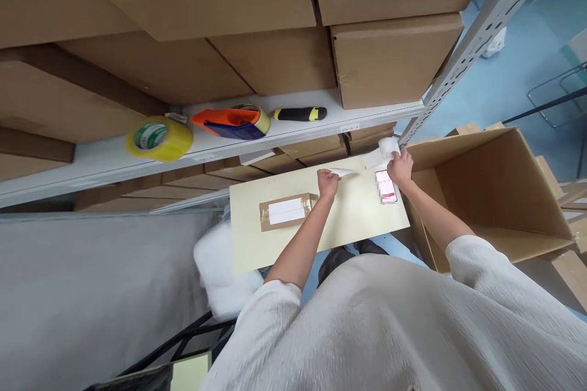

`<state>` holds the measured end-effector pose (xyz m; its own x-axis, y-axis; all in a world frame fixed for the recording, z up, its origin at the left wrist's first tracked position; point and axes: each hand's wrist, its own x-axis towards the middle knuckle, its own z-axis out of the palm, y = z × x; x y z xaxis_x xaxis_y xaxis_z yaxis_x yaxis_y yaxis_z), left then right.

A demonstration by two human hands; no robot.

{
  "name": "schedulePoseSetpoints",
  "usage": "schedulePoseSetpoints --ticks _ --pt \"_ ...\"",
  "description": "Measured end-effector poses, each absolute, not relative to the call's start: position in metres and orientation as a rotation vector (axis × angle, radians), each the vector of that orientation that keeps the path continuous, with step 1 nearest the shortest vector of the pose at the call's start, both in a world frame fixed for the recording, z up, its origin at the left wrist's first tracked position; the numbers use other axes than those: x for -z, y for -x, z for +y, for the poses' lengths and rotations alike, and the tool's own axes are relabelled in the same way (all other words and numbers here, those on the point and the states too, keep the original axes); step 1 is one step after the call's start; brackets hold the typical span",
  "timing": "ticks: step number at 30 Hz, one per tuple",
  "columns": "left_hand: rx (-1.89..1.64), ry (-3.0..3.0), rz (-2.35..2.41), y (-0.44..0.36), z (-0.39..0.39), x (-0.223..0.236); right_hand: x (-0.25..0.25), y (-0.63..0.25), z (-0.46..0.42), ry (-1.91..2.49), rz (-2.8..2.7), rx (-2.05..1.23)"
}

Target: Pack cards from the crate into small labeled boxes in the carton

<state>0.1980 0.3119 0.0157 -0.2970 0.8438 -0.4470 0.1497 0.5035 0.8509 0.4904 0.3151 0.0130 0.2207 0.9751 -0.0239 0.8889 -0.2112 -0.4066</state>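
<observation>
My left hand (pixel 327 184) is closed, pinching a white paper label (pixel 345 171) by its edge just above the tabletop. My right hand (pixel 400 167) grips a roll of white labels (pixel 389 146) at the far right corner of the pale yellow table (pixel 250 250); a strip of the roll lies to its left. Below that roll, a phone (pixel 387 188) with a lit screen rests on the table. Left of my left hand lies a small taped cardboard box (pixel 285 212) with a white label on its top.
A shelf (pixel 220 145) ahead carries large cardboard boxes (pixel 394 61), yellow packing tape (pixel 158 137), an orange tape dispenser (pixel 227 119) and a black-and-yellow utility knife (pixel 300 113). A big open carton (pixel 490 189) stands at right; white wrapping material (pixel 222 269) is at left.
</observation>
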Motion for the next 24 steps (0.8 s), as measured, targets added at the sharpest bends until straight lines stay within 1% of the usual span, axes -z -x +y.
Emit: schedulePoseSetpoints --ticks 3,7,9,15,19,24 --pt "-0.91 -0.685 1.697 -0.185 0.302 -0.032 -0.021 -0.464 0.304 2.029 -1.855 -0.448" --pt "-0.967 -0.629 1.628 -0.161 0.286 -0.054 -0.026 -0.411 0.286 1.641 -2.092 -0.715" --pt "-1.016 -0.583 1.595 -0.149 0.277 -0.063 -0.028 -0.38 0.277 1.52 -2.137 -0.799" --pt "-1.043 -0.447 1.527 -0.102 0.249 -0.079 -0.042 -0.303 0.26 1.481 -2.006 -0.796" --pt "-1.101 -0.484 1.58 -0.056 0.228 -0.085 -0.06 -0.266 0.254 1.44 -1.954 -0.814" --pt "-1.139 -0.63 1.605 0.002 0.21 -0.089 -0.083 -0.226 0.241 1.448 -1.87 -1.015"
